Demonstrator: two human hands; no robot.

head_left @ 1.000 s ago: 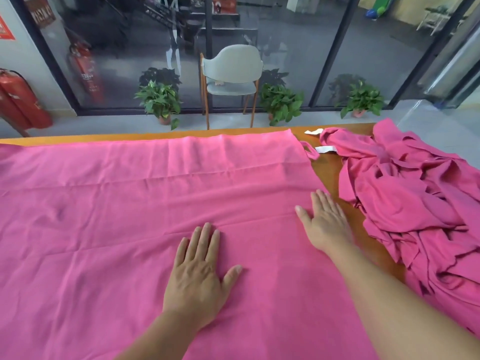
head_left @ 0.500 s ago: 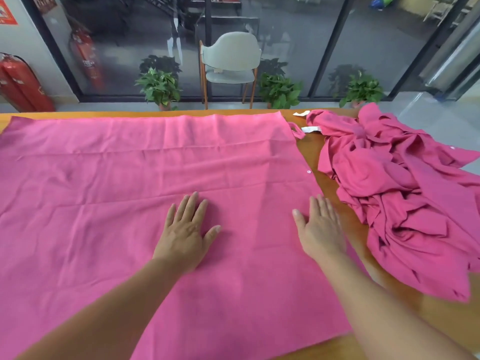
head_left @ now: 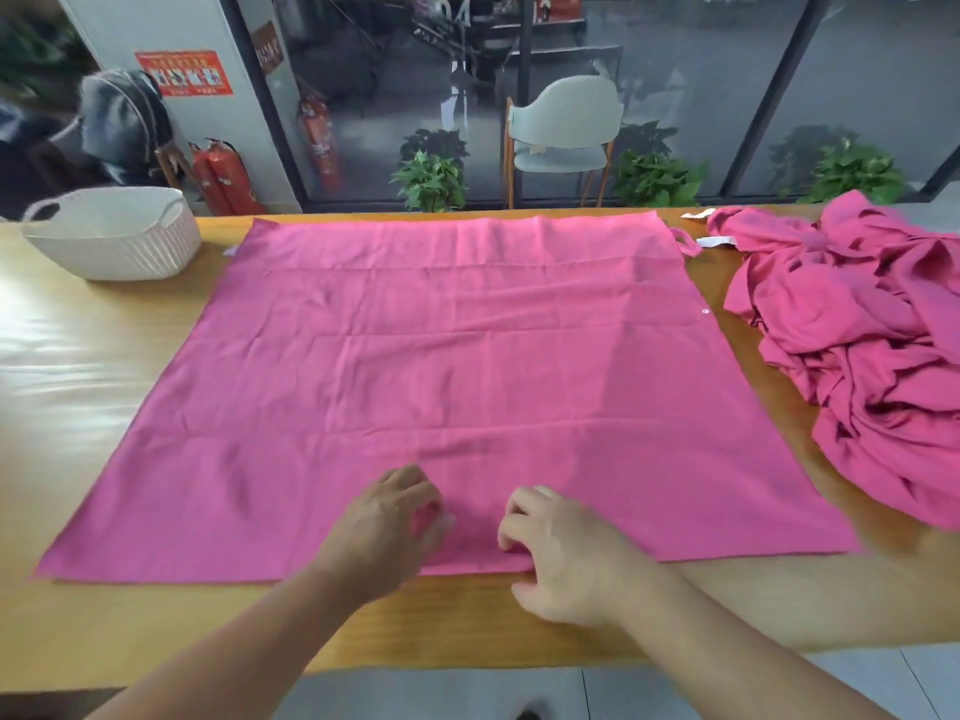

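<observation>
The left hand [head_left: 387, 522] and right hand [head_left: 561, 553] are drawn back to the near hem of the pink cloth [head_left: 467, 356], spread flat on the table [head_left: 78, 397]. Fingers are curled, but an actual pinch cannot be told. If the hem is lifted unevenly, the fold could be skewed.

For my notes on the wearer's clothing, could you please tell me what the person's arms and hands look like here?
The left forearm and right forearm are bare as far as the frame shows them; no sleeve or cuff is in view. The left hand and right hand wear no gloves, and no watch, bracelet or ring shows, though the left hand is somewhat blurred.
</observation>
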